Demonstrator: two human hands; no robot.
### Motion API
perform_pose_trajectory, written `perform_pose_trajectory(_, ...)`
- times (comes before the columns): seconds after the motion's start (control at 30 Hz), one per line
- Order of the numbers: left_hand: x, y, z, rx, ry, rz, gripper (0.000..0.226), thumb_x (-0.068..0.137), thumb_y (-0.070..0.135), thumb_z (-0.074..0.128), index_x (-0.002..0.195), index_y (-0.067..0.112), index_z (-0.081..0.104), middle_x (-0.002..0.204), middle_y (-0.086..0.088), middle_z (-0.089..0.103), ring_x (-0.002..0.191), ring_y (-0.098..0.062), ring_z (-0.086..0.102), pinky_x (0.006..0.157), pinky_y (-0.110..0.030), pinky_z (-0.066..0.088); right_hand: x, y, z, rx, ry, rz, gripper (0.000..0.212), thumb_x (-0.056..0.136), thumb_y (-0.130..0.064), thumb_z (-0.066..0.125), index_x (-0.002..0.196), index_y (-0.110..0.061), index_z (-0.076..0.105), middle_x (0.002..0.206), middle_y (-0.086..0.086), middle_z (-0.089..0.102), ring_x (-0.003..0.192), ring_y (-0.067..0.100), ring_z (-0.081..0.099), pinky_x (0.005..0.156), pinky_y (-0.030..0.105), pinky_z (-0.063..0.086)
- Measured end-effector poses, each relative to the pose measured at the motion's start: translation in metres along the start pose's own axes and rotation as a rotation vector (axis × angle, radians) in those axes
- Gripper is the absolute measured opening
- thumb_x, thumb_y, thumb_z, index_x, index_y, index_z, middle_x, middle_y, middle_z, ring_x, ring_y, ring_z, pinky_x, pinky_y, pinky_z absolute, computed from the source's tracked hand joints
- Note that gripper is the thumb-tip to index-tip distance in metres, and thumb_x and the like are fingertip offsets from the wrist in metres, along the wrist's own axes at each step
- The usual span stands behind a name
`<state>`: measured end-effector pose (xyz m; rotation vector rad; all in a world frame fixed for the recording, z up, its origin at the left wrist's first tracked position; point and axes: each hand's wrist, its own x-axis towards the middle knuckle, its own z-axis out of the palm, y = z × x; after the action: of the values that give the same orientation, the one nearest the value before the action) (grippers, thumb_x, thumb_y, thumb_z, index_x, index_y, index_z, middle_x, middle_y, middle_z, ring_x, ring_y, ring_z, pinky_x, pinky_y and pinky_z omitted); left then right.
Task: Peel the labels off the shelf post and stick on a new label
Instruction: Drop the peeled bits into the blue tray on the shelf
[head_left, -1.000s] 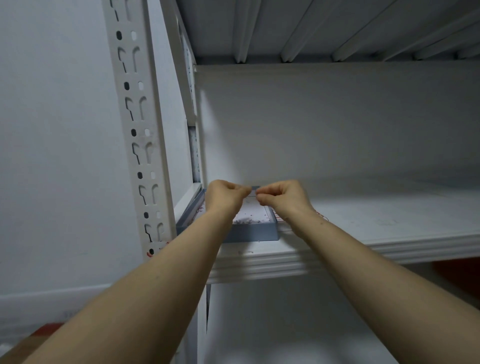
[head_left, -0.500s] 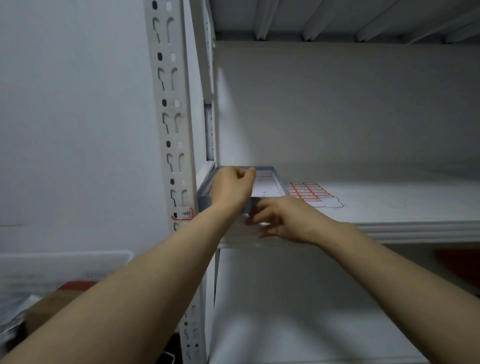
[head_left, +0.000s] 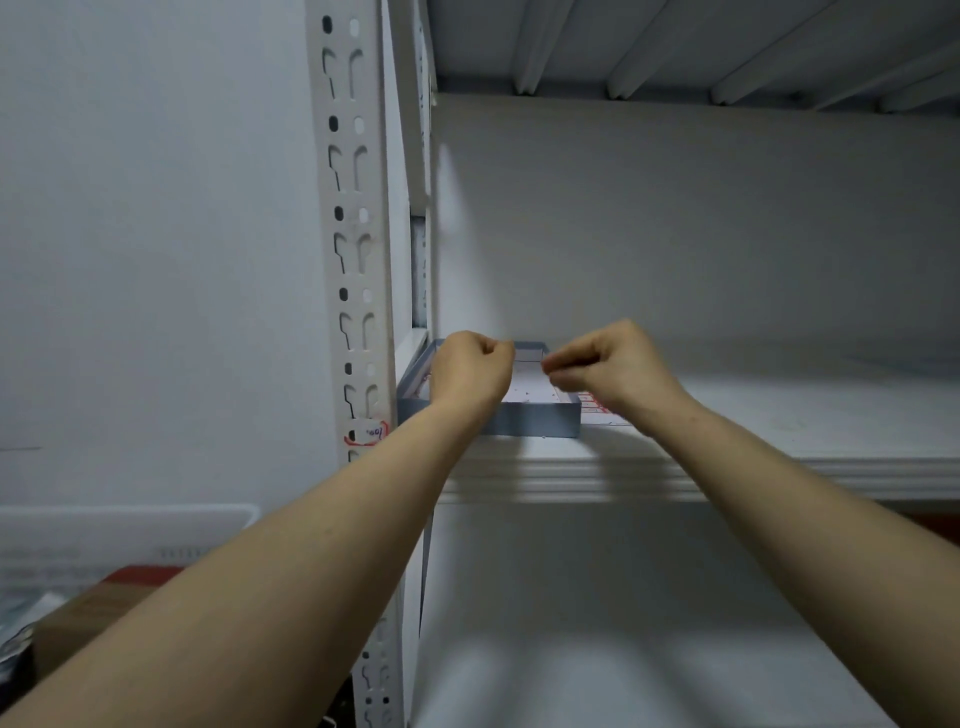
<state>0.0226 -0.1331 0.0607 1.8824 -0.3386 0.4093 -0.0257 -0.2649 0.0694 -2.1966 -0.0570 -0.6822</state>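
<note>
The shelf post (head_left: 358, 260) stands left of both hands, and the grey tray (head_left: 535, 422) on the shelf (head_left: 779, 415) lies beneath them. The left hand (head_left: 470, 371) is curled. The right hand (head_left: 615, 369) has its fingertips (head_left: 549, 367) pressed together, perhaps on a scrap, I cannot tell; the post's label (head_left: 368, 434) sits lower left.

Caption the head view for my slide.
Left hand and right hand, fingers curled, above a grey tray beside the labelled shelf post.
</note>
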Motion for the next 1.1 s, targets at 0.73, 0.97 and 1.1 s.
perform_pose_trajectory(0.73,0.023,-0.006,0.003,0.011,-0.051,-0.056,0.024,0.089,0.006,0.047,0.092,0.013,0.070,0.085,-0.009,0.062,0.081,-0.026,0.056,0.081,-0.037,0.051,0.053,0.003,0.025,0.252,-0.084,0.186,0.019,0.090,-0.002,0.055,0.106,0.005,0.063,0.091,0.017,0.065,0.069,0.018,0.060,0.065,0.014,0.051)
perform_pose_trajectory(0.97,0.021,-0.005,0.001,0.032,-0.052,-0.050,0.030,0.090,0.005,0.047,0.111,0.008,0.068,0.112,-0.011,0.067,0.092,-0.022,0.058,0.079,-0.028,0.045,0.053,0.007,0.027,-0.097,0.013,0.111,0.013,0.065,-0.011,0.082,0.068,-0.018,0.072,0.063,0.001,0.067,0.069,0.019,0.066,0.079,0.038,0.057)
perform_pose_trajectory(1.1,0.019,-0.003,0.001,0.031,-0.072,-0.057,0.027,0.086,0.001,0.048,0.092,0.012,0.072,0.100,-0.009,0.067,0.091,-0.024,0.058,0.080,-0.032,0.049,0.047,-0.002,0.033,-0.352,0.026,0.067,0.030,0.066,-0.028,0.078,0.056,-0.020,0.051,0.056,-0.005,0.054,0.060,0.018,0.053,0.064,0.034,0.048)
